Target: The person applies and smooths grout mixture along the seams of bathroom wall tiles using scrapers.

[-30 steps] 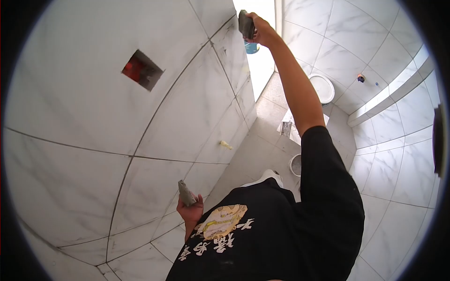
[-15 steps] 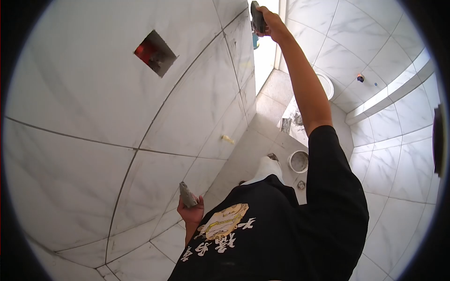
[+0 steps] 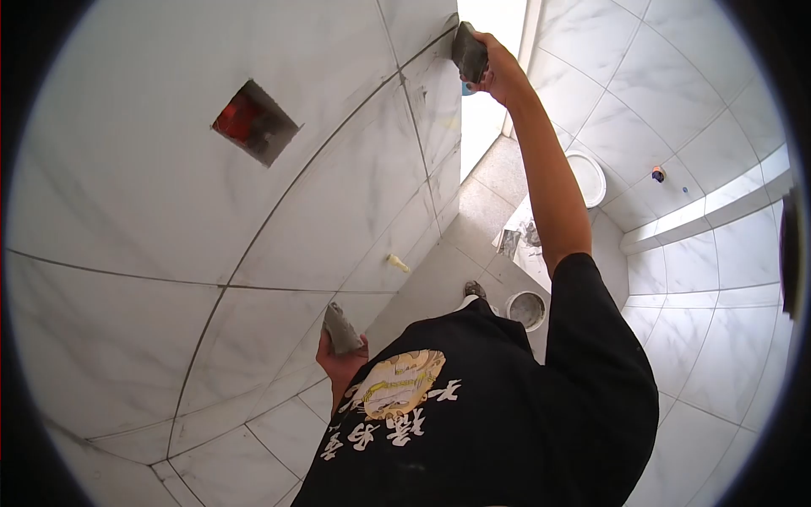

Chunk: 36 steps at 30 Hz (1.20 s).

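My right hand (image 3: 497, 74) is raised at the top centre, its fingers wrapped round a dark grey block-like tool (image 3: 470, 52) held at the outer edge of the tiled wall. Low in front of my body, my left hand (image 3: 340, 359) grips a grey, mortar-smeared piece (image 3: 341, 328), whose exact kind I cannot make out. The marbled white wall (image 3: 321, 220) beside me has dark joint lines. A square cut-out (image 3: 255, 123) in it shows red inside.
A round bucket (image 3: 526, 311) stands on the floor by my foot (image 3: 475, 290). Behind my right forearm are a white round basin (image 3: 585, 179) and a mortar-stained board (image 3: 525, 245). A small yellowish piece (image 3: 397, 263) sticks out from the wall.
My right hand and its tool have moved slightly down in view. My left hand has risen slightly with its piece. The view has shifted, and the cut-out appears lower and further left.
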{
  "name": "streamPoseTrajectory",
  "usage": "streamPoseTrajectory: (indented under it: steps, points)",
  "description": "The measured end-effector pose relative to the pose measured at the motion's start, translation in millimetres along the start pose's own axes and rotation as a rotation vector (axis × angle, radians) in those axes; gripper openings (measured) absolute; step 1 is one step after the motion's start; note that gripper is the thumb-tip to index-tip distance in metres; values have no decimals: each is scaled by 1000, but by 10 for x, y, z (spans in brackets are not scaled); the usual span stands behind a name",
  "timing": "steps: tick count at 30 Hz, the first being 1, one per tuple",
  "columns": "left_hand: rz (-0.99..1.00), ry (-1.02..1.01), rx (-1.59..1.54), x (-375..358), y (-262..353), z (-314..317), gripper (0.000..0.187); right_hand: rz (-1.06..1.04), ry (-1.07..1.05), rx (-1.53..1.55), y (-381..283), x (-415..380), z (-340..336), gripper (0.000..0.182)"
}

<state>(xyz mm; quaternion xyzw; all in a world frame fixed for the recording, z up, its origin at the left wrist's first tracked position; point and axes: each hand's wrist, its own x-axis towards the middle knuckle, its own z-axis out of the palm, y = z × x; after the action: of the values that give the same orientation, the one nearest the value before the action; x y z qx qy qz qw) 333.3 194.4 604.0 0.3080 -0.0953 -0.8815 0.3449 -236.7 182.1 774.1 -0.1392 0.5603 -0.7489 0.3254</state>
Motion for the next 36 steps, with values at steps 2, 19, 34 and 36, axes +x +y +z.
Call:
streamPoseTrajectory:
  steps: [2, 19, 34, 36]
  points:
    - [17, 30, -39, -46, -31, 9, 31, -30, 35, -174, -87, -126, 190, 50]
    - [-196, -92, 69, 234, 112, 517, 32, -302, -1, -239, 247, -1290, 1046, 66]
    - [-179, -158, 56, 177, 132, -26, 26, -1049, 19, -885, 318, -712, 673, 64]
    - [-147, -167, 36, 247, 69, -45, 26, -976, -1, -846, 653, -808, 657, 63]
